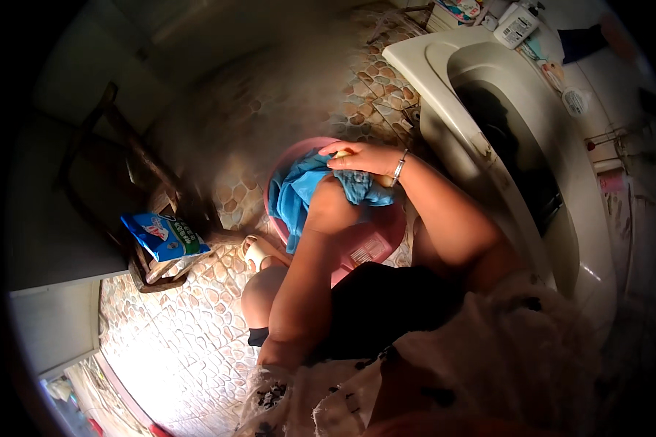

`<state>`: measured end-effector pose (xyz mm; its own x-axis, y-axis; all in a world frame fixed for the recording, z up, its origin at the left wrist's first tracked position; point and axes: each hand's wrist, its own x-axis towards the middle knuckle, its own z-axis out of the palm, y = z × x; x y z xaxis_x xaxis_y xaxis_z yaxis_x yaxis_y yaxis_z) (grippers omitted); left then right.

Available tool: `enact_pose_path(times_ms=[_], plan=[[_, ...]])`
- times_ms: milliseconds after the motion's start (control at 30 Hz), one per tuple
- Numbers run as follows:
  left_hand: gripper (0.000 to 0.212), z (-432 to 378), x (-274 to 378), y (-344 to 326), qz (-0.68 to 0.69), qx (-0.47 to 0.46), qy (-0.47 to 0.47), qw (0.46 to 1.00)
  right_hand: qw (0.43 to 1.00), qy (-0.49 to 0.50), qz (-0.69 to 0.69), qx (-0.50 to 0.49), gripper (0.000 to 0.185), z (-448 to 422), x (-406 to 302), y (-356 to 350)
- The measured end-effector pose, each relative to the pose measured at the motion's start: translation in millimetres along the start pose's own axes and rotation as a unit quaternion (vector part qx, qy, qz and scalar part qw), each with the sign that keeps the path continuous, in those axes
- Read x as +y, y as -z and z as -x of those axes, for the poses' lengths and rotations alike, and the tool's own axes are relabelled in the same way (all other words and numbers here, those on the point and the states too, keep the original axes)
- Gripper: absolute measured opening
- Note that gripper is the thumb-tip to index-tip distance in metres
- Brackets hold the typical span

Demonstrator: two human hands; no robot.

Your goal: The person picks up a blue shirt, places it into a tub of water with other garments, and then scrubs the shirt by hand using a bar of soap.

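A pink plastic basin [334, 276] stands on the floor between my legs, with ridges moulded into its near inner side. Wet blue cloth [298, 185] hangs over its left part and is bunched at my hands. My left hand [334, 199] grips the bunched cloth, its fingers mostly hidden in the folds. Above it, my right hand [363, 158], with a bracelet at the wrist, is closed around a pale yellow bar [384, 180], apparently soap, against the cloth.
A bathtub [475, 142] with dark items inside runs along the right, a pump bottle [518, 24] on its far rim. At left, a blue packet [167, 237] lies on a wooden chair [161, 284]. My sandalled foot [259, 254] rests on the pebble-patterned floor [197, 311].
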<state>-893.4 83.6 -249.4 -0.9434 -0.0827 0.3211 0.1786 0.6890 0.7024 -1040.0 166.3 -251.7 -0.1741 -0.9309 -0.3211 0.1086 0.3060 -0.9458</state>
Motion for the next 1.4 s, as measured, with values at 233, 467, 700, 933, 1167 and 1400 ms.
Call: enact_pose_path(times_ms=[233, 467, 700, 933, 1167, 1400], plan=[[0.029, -11.8, -12.6, 9.0, -0.126, 0.123, -0.014, 0.984, 0.961, 0.103, -0.143, 0.214, 0.037, -15.0, 19.0, -24.5], [0.037, -12.5, -13.8, 23.7, -0.027, 0.19, 0.056, 0.98, 0.934, 0.103, -0.155, 0.306, 0.032, -14.1, 4.5, -35.7], [0.045, -15.1, -14.7, 23.1, -0.072, 0.17, 0.074, 0.98, 0.874, 0.083, -0.398, 0.265, 0.021, -20.7, 20.8, -21.9], [0.049, -16.2, -4.0, 26.9, -0.039, 0.194, 0.059, 0.979, 0.893, 0.117, -0.351, 0.257, 0.038, -15.6, 7.2, -44.8], [0.05, -6.8, -20.3, 5.6, 0.008, 0.118, 0.122, 0.985, 0.902, 0.319, 0.157, 0.247, 0.079, -1.9, -17.6, -47.1], [0.047, -5.8, -15.6, 5.2, -0.07, 0.104, 0.06, 0.99, 0.943, 0.23, -0.034, 0.238, 0.039, -11.0, -0.2, -42.4]])
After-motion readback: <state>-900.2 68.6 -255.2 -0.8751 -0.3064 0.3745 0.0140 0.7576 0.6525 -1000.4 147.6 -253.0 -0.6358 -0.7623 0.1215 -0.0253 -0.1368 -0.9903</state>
